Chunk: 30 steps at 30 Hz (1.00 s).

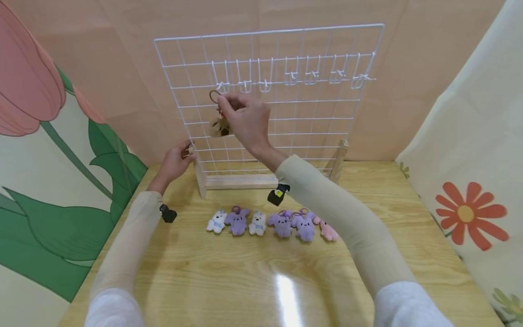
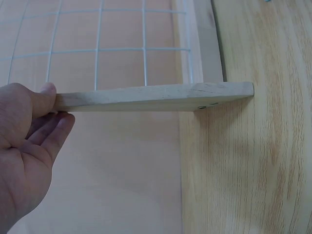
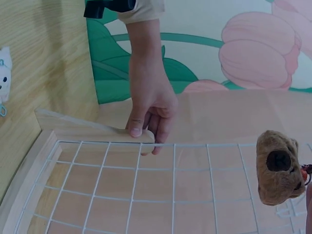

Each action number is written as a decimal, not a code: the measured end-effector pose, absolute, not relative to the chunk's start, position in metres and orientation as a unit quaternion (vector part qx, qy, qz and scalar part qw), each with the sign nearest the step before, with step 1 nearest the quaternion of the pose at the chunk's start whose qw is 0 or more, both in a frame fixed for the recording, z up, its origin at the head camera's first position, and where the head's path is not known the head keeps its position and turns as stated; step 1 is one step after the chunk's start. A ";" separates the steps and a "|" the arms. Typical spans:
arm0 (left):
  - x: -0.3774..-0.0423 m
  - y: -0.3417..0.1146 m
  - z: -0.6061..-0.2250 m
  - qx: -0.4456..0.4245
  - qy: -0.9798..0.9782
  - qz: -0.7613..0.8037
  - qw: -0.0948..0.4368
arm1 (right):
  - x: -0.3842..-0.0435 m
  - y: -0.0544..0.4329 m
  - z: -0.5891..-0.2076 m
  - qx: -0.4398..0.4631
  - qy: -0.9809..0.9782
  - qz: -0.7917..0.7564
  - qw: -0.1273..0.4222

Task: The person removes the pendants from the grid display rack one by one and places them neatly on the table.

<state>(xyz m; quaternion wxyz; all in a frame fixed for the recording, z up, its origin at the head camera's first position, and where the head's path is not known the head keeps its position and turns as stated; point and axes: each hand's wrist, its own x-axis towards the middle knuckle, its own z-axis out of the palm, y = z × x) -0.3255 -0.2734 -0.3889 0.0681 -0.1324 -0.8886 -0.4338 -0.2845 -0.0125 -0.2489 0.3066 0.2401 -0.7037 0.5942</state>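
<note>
My right hand [image 1: 249, 120] is raised in front of the white wire grid [image 1: 269, 32]. It pinches a brown plush keychain [image 1: 219, 128] near its metal ring [image 1: 210, 95], just below the leftmost white hook [image 1: 222, 86]. In the right wrist view the plush [image 3: 273, 183] hangs with a dark round patch showing; the right hand is almost wholly out of that view. Thumb and fingers of my left hand [image 1: 175, 161] grip the upper end of the stand's left wooden upright [image 2: 146, 95], seen closely in the left wrist view.
Several bare hooks [image 1: 265, 85] hang along the grid's upper part. On the wooden table [image 1: 204, 277] before the stand lies a row of plush keychains: white bears [image 1: 257, 224], purple ones [image 1: 238, 223] and a pink one [image 1: 328, 231], partly behind my right sleeve.
</note>
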 end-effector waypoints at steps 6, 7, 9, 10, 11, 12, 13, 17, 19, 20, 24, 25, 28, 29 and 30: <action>-0.325 -0.273 -0.388 -0.132 -0.888 -0.435 0.068 | -0.278 -0.013 -0.258 0.267 -0.713 0.566 0.316; -0.325 -0.273 -0.388 -0.132 -0.888 -0.436 0.068 | -0.277 -0.013 -0.260 0.267 -0.716 0.564 0.314; -0.324 -0.273 -0.388 -0.132 -0.887 -0.438 0.067 | -0.276 -0.013 -0.265 0.267 -0.720 0.560 0.310; -0.324 -0.273 -0.388 -0.133 -0.886 -0.438 0.067 | -0.275 -0.014 -0.268 0.269 -0.721 0.560 0.307; -0.324 -0.274 -0.388 -0.134 -0.886 -0.439 0.068 | -0.275 -0.014 -0.272 0.272 -0.722 0.558 0.306; -0.325 -0.274 -0.388 -0.134 -0.885 -0.440 0.069 | -0.274 -0.014 -0.275 0.273 -0.723 0.556 0.304; -0.325 -0.274 -0.388 -0.135 -0.885 -0.441 0.069 | -0.273 -0.014 -0.278 0.274 -0.724 0.556 0.301; -0.326 -0.273 -0.389 -0.136 -0.883 -0.443 0.074 | -0.272 -0.014 -0.290 0.289 -0.727 0.549 0.294; -0.326 -0.273 -0.389 -0.136 -0.883 -0.442 0.074 | -0.271 -0.014 -0.295 0.298 -0.726 0.550 0.285; -0.327 -0.273 -0.389 -0.135 -0.884 -0.442 0.073 | -0.271 -0.013 -0.298 0.301 -0.727 0.548 0.282; -0.326 -0.274 -0.389 -0.133 -0.886 -0.438 0.072 | -0.269 -0.013 -0.308 0.303 -0.738 0.539 0.272; -0.325 -0.274 -0.389 -0.132 -0.887 -0.437 0.072 | -0.268 -0.013 -0.311 0.301 -0.742 0.535 0.271; -0.325 -0.273 -0.388 -0.130 -0.887 -0.437 0.072 | -0.267 -0.014 -0.318 0.304 -0.746 0.528 0.269; -0.325 -0.273 -0.388 -0.130 -0.888 -0.436 0.073 | -0.267 -0.014 -0.320 0.307 -0.745 0.526 0.270; -0.325 -0.274 -0.388 -0.130 -0.888 -0.436 0.072 | -0.267 -0.015 -0.323 0.311 -0.745 0.525 0.269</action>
